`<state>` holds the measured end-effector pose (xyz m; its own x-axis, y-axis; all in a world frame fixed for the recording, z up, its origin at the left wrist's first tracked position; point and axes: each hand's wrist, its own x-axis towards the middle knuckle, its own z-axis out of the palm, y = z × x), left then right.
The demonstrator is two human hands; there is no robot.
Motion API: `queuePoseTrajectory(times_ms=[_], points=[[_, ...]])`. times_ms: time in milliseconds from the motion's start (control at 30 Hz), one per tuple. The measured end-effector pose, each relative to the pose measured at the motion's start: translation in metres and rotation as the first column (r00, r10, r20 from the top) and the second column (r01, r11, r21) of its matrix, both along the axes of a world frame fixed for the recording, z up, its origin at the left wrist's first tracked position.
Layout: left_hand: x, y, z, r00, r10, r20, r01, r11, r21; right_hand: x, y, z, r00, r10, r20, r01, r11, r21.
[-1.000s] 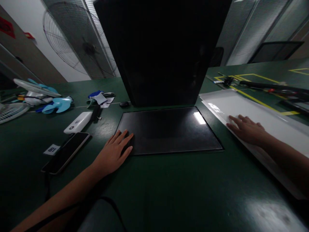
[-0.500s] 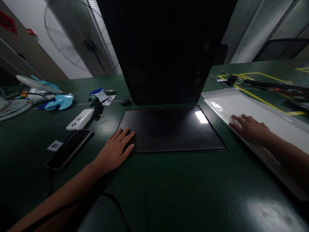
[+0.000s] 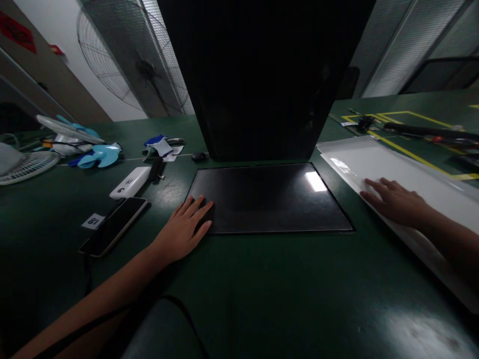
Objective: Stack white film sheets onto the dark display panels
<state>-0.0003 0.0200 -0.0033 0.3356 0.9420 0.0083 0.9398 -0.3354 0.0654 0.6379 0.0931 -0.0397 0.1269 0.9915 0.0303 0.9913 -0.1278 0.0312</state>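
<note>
A dark, glossy flat panel [image 3: 262, 199] with a thin black border lies on the green table [image 3: 239, 289]. My left hand [image 3: 183, 224] rests over its lower left corner, fingers stretched out and apart, holding nothing. To the right is a stack of thin white sheets [image 3: 404, 164] with a shiny surface. My right hand [image 3: 396, 202] lies on top of these sheets near their left edge, its fingers spread. Behind the dark panel a large black panel [image 3: 262, 80] stands upright and reaches past the top of the view.
On the left are a phone [image 3: 114, 227], a white power bank [image 3: 130, 182], a label [image 3: 93, 221], a black mouse [image 3: 198, 156] and fan parts with blue blades [image 3: 101, 155]. A black cable [image 3: 183, 309] crosses my left forearm. Dark rods [image 3: 415, 130] lie back right.
The whole view has shifted slightly, so everything appears a little further right. Both hands keep their places on the dark panel and the white sheets.
</note>
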Motion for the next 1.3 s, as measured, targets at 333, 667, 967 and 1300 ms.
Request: queuePoseTrajectory(times_ms=[333,667,967,1300], points=[[-0.0011,0.0003,-0.0038,1.0,0.006,-0.007,-0.006,1.0,0.003,0.0007,0.001,-0.0005,1.0,-0.006,0.006,0.006,1.0,-0.029],[-0.0021,0.0002,-0.0046,1.0,0.0,0.007,-0.001,1.0,0.031,0.003,0.0023,-0.0028,1.0,0.0,0.006,0.0,1.0,-0.007],[-0.0014,0.0002,-0.003,1.0,-0.001,-0.002,0.001,1.0,0.027,0.0013,0.0003,-0.0003,1.0,0.006,-0.001,-0.006,1.0,-0.016],[-0.0021,0.0001,-0.0033,1.0,-0.003,-0.013,0.003,0.999,0.033,0.0029,0.0019,-0.0008,1.0,0.005,0.0,-0.005,1.0,-0.026]])
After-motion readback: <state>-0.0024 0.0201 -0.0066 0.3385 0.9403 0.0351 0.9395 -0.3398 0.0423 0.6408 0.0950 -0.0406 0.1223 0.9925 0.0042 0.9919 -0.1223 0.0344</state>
